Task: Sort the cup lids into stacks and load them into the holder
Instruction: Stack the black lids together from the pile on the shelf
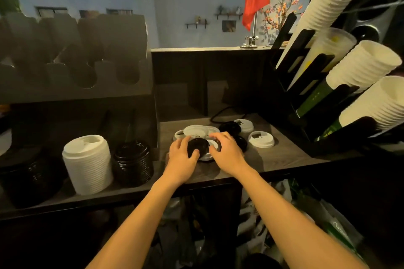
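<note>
left hand (182, 155) grip clasped the black lid (198, 143) on the bench (288, 148). right hand (227, 152) grip curled on the white lid (212, 144), touching the black lid's right side.

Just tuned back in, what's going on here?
Loose lids are being sorted on the counter. The left hand grips a black lid in the mixed pile; the right hand curls its fingers over a white lid beside it. A white stack and a black stack stand at left; other lids lie loose at right.

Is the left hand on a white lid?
No, the left hand grips a black lid; the right hand holds a white lid.
</note>
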Motion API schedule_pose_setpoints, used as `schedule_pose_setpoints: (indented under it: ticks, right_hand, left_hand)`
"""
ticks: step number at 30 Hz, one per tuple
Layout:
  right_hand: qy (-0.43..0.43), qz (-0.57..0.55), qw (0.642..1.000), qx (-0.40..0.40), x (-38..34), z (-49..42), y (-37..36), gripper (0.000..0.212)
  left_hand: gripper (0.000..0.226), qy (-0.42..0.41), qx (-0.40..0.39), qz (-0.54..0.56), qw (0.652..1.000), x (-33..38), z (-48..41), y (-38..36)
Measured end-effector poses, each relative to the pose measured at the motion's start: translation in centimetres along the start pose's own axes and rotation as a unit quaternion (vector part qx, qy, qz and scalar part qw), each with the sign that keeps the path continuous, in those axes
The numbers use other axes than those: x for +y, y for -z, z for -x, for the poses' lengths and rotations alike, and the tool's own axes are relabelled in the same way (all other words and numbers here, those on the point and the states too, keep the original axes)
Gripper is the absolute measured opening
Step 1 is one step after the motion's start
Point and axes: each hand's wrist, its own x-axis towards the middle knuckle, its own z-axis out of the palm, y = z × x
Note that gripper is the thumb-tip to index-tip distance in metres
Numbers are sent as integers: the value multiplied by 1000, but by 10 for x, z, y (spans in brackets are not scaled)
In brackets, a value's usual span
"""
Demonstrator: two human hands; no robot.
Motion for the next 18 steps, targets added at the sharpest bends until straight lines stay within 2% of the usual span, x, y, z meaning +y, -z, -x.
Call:
schedule_pose_setpoints:
  ticks: [1,3,5,8,10,14,18]
  right_hand:
    - [10,-6,1000,20,0,0,0,33]
    - [9,1,994,110,1,1,3,32]
    - [-42,62,984,160,3,1,6,40]
    - [-146,150,976,63,5,-1,8,62]
    - [-162,180,970,14,5,-4,6,64]
    - [-136,198,970,31,5,-5,3,60]
    - [-197,142,970,-3,9,-7,6,77]
  left_hand:
    - [63,18,-20,13,1000,-3,-1,0]
    - [64,24,-22,34,999,-7,-2,1]
    - [60,13,1,69,998,-8,0,1]
    - [58,19,9,103,994,-5,0,2]
    - [61,23,3,102,994,-2,-1,1]
    - [80,16,4,66,998,-1,-7,-5]
    - [85,20,43,158,986,-1,-12,-7]
